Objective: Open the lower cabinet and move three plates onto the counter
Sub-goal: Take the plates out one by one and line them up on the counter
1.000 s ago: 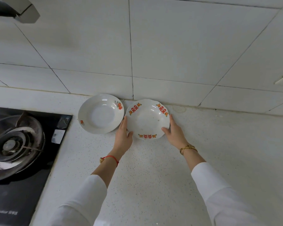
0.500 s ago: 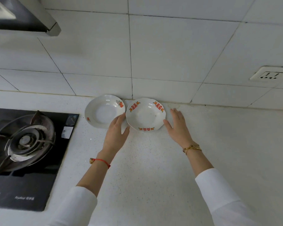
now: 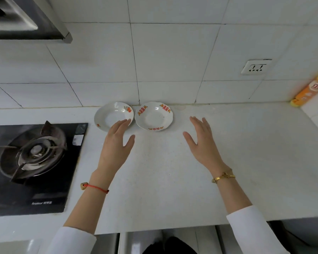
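Note:
Two white plates stand side by side on the white counter (image 3: 246, 153) against the tiled wall. The left plate (image 3: 110, 114) carries small orange fruit prints. The right plate (image 3: 153, 116) has a scalloped rim with red and orange motifs. My left hand (image 3: 116, 145) hovers open, its fingertips over the near rim of the left plate. My right hand (image 3: 203, 142) is open too, off to the right of the scalloped plate and apart from it. Below the counter's front edge, part of the lower cabinet (image 3: 140, 241) shows.
A black gas hob (image 3: 33, 162) with a metal burner fills the left of the counter. A range hood (image 3: 26, 19) hangs at the top left. A wall socket (image 3: 255, 66) sits at the right, and an orange and yellow bottle (image 3: 308, 90) stands in the far right corner.
Both hands have let go of the scalloped plate and drawn back toward me, spreading apart. The view has pulled back and now shows the counter's front edge.

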`<state>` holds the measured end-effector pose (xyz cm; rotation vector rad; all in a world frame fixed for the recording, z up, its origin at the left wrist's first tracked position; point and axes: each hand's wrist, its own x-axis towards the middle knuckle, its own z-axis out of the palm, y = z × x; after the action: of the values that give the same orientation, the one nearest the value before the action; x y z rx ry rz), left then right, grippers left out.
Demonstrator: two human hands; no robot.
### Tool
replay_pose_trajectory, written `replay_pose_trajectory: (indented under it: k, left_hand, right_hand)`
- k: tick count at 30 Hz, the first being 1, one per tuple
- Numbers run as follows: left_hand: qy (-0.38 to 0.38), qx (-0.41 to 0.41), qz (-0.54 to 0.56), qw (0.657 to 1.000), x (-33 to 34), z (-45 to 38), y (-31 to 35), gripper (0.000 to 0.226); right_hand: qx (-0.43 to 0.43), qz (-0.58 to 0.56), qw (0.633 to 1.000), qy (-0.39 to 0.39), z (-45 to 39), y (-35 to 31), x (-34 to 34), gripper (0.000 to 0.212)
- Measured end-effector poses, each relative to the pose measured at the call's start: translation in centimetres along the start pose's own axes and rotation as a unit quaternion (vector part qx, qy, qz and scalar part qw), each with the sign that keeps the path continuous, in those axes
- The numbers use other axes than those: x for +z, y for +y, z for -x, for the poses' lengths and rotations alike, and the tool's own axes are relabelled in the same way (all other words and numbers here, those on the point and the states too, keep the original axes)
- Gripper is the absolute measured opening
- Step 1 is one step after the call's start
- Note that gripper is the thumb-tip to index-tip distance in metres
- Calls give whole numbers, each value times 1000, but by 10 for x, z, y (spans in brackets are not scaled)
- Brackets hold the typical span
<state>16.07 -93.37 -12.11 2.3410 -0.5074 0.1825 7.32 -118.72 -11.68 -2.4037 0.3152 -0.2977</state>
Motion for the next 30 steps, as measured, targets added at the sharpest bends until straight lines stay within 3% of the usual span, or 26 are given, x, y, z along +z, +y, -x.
replay_pose_trajectory:
  k: [16,30]
  left_hand:
    - [-2,12,-23,1000,-45,132,44,51]
    - [15,-6,-10,1000,-43,334,108,48]
  right_hand:
    - [-13,22,1000,17,152,-6,-33,56]
    - [-9,6,1000,-28,350,33,-83,55]
